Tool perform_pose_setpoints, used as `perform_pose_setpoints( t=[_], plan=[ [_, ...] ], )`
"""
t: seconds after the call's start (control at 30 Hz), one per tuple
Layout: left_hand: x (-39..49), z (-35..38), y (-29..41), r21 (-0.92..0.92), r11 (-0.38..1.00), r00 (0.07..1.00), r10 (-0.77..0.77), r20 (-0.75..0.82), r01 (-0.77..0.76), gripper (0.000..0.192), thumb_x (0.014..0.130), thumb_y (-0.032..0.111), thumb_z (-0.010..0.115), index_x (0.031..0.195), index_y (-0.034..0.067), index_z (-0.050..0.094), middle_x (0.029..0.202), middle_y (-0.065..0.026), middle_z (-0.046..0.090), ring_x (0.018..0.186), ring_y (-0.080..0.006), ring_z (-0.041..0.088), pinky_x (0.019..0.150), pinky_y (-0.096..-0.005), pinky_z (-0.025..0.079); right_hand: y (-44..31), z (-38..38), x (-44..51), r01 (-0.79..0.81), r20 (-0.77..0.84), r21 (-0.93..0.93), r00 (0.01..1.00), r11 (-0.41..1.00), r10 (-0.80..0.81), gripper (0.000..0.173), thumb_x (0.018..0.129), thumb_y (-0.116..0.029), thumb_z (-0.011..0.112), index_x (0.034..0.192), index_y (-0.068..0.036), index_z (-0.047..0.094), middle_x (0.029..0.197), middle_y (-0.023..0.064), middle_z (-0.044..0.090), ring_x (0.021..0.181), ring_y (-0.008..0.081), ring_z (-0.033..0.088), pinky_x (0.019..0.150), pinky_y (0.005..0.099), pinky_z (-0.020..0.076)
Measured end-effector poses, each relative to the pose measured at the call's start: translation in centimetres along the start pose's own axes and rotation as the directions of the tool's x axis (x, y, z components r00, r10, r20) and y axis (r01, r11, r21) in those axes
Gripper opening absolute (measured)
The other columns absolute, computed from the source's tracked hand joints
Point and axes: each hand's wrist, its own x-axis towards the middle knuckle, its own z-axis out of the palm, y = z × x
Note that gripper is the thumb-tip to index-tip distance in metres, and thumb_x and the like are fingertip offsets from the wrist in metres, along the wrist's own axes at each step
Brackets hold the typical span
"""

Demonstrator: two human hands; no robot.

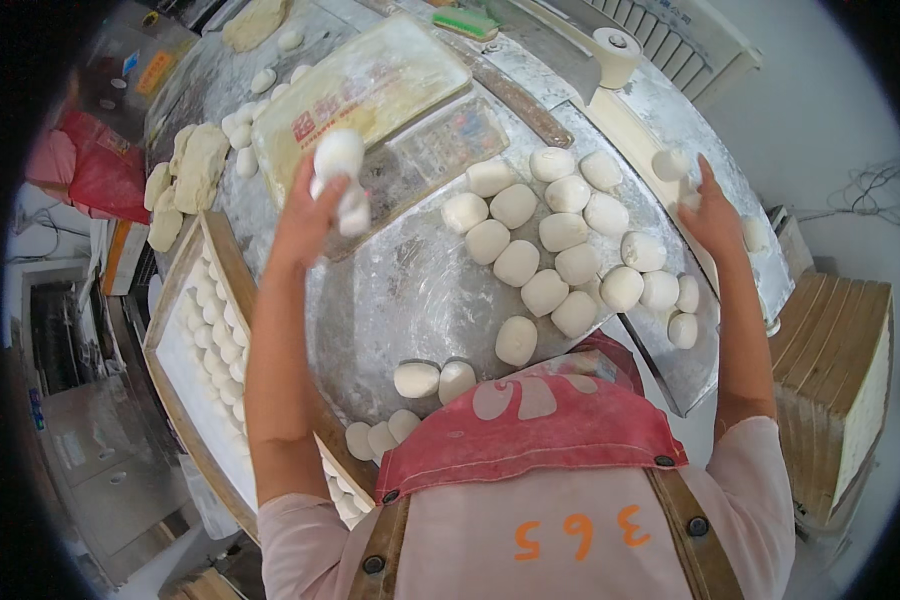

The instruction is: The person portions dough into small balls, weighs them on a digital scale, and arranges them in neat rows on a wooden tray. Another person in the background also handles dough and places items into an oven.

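Note:
My left hand [305, 206] is raised over a shallow box and grips several white dough pieces [338, 152], blurred, bunched between thumb and fingers. My right hand [714, 214] is at a narrow cream belt [630, 139] on the right, its thumb and fingers apart. A dough piece [670, 165] lies on the belt just beyond those fingers. Another small piece, partly hidden, shows between thumb and forefinger. Between my hands, many rounded dough pieces [544, 292] stand in loose rows on the floured metal table [390, 300]. A few more sit at the front edge, close to my red apron [540, 435].
A wooden-framed tray [166, 307] of dough balls stands at the left. Behind lie a cream lid [375, 82], a rolling pin [521, 97] and a green brush [465, 22]. Dough slabs [199, 169] rest at back left. Stacked wooden trays [825, 375] stand at right.

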Motion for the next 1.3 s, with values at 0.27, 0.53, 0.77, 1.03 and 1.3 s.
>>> perform_pose_setpoints(
  t=[0.27,0.53,0.77,1.03,1.3],
  plan=[
    [11.4,-5.1,-1.7,0.895,0.307,0.868,0.472,0.152,-0.324,0.061,0.083,0.032,0.078,0.138,0.016,0.055,0.124,-0.015,0.06,0.116,-0.0368,0.055,0.099,-0.0443,0.046,-3.7,0.5,3.1,0.107,0.062,-0.022,0.992,0.994,-0.106,0.051,0.087,-0.034,0.065,0.134,-0.018,0.053,0.113,0.0162,0.068,0.098,0.0351,0.068,0.083,0.0452,0.0535],
    [4.5,4.5,-0.1,0.714,0.203,0.65,0.625,0.432,-0.67,0.048,0.081,0.023,0.078,0.124,0.009,0.061,0.124,-0.0158,0.06,0.119,-0.0369,0.055,0.104,-0.0476,0.04,-17.4,-3.1,-4.2,0.243,0.124,0.448,0.936,0.86,-0.329,0.054,0.085,-0.024,0.072,0.135,-0.017,0.056,0.123,0.0106,0.067,0.102,0.0339,0.068,0.087,0.0422,0.055],
    [-1.1,12.9,-6.3,0.44,0.745,0.86,0.375,0.345,-0.502,0.039,0.085,0.022,0.074,0.117,0.005,0.061,0.121,-0.019,0.058,0.114,-0.039,0.054,0.1,-0.0433,0.044,-24.9,7.9,-12.9,0.631,0.218,0.504,0.568,0.59,-0.794,0.03,0.087,-0.023,0.065,0.114,-0.01,0.065,0.104,0.0104,0.066,0.1,0.0335,0.064,0.083,0.0484,0.0523],
    [-4.2,9.3,-4.7,0.624,0.476,0.785,0.381,0.489,-0.619,0.058,0.082,0.026,0.077,0.134,0.011,0.055,0.124,-0.0148,0.057,0.118,-0.0365,0.052,0.099,-0.0484,0.043,-10.3,1.1,-10.6,0.173,-0.062,0.59,0.984,0.788,-0.17,0.031,0.085,-0.001,0.067,0.115,-0.007,0.064,0.099,0.0094,0.065,0.08,0.0195,0.063,0.07,0.0319,0.0519],
    [-4.9,15.2,-4.8,0.638,0.259,0.688,0.251,0.681,-0.725,0.078,0.073,0.043,0.083,0.143,0.036,0.049,0.126,-0.0071,0.056,0.118,-0.0264,0.054,0.094,-0.0613,0.042,9.1,-0.6,-12.9,-0.23,-0.142,0.423,0.938,0.877,0.315,0.035,0.091,-0.016,0.068,0.123,-0.004,0.061,0.112,0.01,0.066,0.081,0.0208,0.063,0.077,0.033,0.0527]
  ],
)
